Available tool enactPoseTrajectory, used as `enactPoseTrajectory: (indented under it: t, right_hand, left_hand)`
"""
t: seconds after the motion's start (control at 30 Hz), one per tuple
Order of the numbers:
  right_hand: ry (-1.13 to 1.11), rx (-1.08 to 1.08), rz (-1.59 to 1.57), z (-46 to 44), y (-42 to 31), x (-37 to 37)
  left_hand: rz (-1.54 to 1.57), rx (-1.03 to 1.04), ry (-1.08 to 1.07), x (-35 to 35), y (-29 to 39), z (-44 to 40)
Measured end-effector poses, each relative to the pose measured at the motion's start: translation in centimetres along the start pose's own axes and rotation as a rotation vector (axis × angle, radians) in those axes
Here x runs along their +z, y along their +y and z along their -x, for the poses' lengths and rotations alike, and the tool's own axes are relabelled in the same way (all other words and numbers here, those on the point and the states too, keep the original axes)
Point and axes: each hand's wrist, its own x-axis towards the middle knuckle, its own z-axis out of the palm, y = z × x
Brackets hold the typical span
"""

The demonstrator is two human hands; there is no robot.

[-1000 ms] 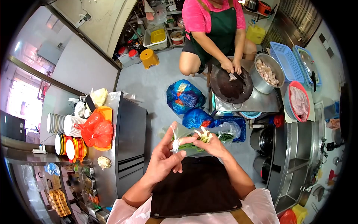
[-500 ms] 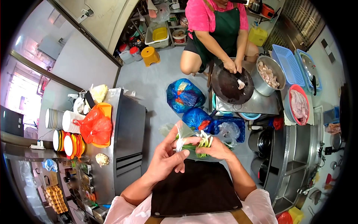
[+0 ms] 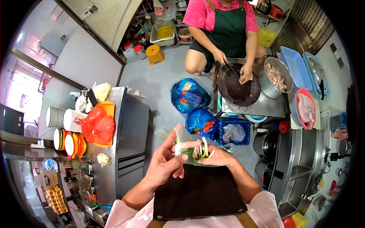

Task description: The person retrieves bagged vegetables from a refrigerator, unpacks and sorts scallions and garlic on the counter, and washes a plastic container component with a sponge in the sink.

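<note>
My left hand [image 3: 164, 161] grips the gathered edge of a clear plastic bag [image 3: 184, 135], its index finger pointing up and away from me. Beside it, my right hand [image 3: 216, 157] is closed around a small bunch of scallions [image 3: 203, 151], white ends up and green parts lower down by the bag. Both hands are close together above my dark apron [image 3: 197, 190]. Whether the scallions sit inside the bag or against it, I cannot tell. Part of the bag is hidden behind my fingers.
Ahead, a seated co-worker in a green apron [image 3: 229, 32] works over a round dark board [image 3: 237, 87]. Beside it stands a pot of meat pieces [image 3: 267, 84]. Blue bags [image 3: 190, 95] and a blue basket [image 3: 234, 142] are on the floor. A steel counter [image 3: 119, 182] is left, sinks [image 3: 300, 167] right.
The scallions have tipped and spread, their white ends standing out more. My hands have shifted slightly left. The co-worker's hands have moved apart, one holding a knife, the other on the board.
</note>
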Motion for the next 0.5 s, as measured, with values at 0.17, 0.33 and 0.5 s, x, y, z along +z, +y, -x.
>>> enactPoseTrajectory:
  t: [0.17,0.33,0.5]
  right_hand:
    - [0.143,0.023,0.119,-0.6,-0.1,1.0]
    - [0.457,-0.061,0.4,-1.7,0.0,2.7]
    - [0.427,0.117,0.253,-1.2,-2.3,2.5]
  left_hand:
    - [0.001,0.019,0.017,-0.3,0.0,0.3]
    - [0.018,0.037,-0.022,-0.2,0.2,0.5]
    - [0.002,0.041,-0.021,-0.4,0.2,0.5]
